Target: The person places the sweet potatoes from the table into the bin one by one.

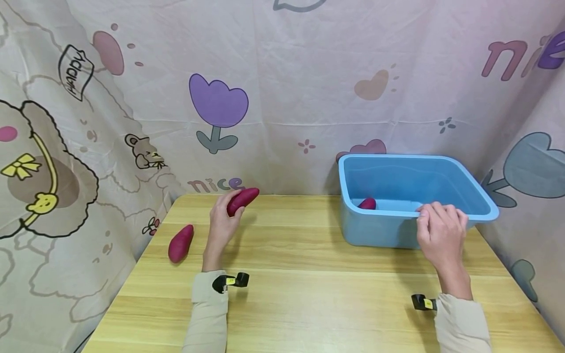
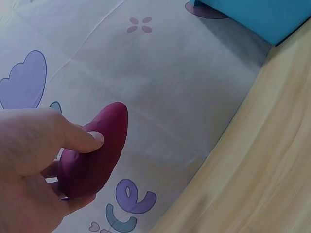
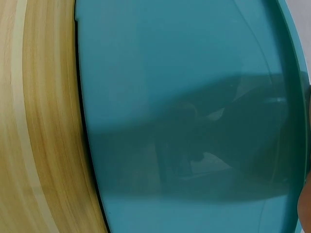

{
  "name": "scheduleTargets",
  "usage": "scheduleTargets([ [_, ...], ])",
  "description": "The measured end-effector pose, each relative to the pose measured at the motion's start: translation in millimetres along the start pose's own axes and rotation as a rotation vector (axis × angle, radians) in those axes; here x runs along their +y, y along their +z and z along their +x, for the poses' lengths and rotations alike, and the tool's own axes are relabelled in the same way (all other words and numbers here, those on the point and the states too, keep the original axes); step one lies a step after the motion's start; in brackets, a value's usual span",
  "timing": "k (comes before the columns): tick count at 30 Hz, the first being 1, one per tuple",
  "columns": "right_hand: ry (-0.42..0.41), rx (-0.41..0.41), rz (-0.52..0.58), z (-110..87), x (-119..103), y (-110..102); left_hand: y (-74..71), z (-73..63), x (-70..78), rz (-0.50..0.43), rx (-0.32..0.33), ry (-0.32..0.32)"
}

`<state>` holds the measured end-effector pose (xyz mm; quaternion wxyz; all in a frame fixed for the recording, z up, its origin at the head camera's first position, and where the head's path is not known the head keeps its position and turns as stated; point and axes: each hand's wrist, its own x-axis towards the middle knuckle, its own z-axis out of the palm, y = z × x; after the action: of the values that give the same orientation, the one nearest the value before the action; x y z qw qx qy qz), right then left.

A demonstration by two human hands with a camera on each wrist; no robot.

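Note:
My left hand [image 1: 224, 220] grips a purple-red sweet potato [image 1: 243, 201] above the back left of the table. In the left wrist view, the thumb lies across the sweet potato [image 2: 99, 155] and its tapered end sticks out past the fingers. My right hand [image 1: 441, 235] holds the near rim of a blue plastic tub [image 1: 384, 228], fingers curled over the edge. Only a sliver of that hand enters the right wrist view, where the tub's side [image 3: 184, 58] fills most of the picture. Inside the tub, a second sweet potato [image 1: 367, 204] shows partly above the near rim.
Another sweet potato [image 1: 181, 243] lies on the wooden table [image 1: 318, 304], left of my left forearm. Printed fabric [image 1: 282, 88] hangs close behind the table's back edge and along both sides. The tub stands at the back right.

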<state>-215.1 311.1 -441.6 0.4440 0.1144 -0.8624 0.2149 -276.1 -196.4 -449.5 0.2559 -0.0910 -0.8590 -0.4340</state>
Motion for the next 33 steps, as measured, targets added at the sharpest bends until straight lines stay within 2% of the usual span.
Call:
scheduleTargets([
  [7, 0.000, -0.004, 0.000, -0.4, 0, 0, 5.2, -0.4, 3.3, -0.020, -0.001, 0.018],
  [16, -0.001, -0.004, 0.002, -0.1, 0, 0, 10.7, -1.8, 11.2, -0.035, -0.031, 0.005],
  [33, -0.008, 0.010, 0.008, 0.9, -1, 0, 22.1, -1.6, 29.3, -0.079, -0.074, 0.058],
])
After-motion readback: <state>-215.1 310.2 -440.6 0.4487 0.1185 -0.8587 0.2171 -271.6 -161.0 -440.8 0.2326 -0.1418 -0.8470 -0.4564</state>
